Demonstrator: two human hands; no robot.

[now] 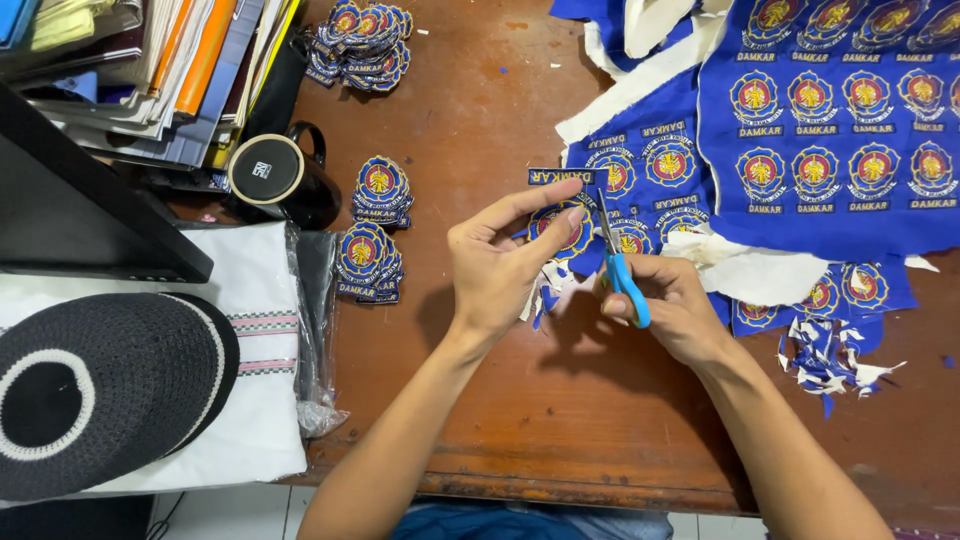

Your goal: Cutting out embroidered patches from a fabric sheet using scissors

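– What do the hands hold?
– The left hand [495,262] pinches a round blue patch [560,228] above the wooden table [560,420]; the right hand [668,308] grips small scissors [618,262] at its edge.
– How does it handle?
– Light and floppy, I judge; pinch near the rim, beside the cut.

The brown table [600,420] has bare wood near its front edge, below both arms, and a hand could slide there. More bare wood runs up the middle, between the black mug [285,180] and the blue patch sheets [830,130]. Small stacks of cut patches [375,225] sit beside that path (another stack [362,45] lies at the top). Cloth scraps [830,360] litter the right side. On the left, a folded white cloth [265,400], a black cap [100,390] and piled folders [170,70] block the way.
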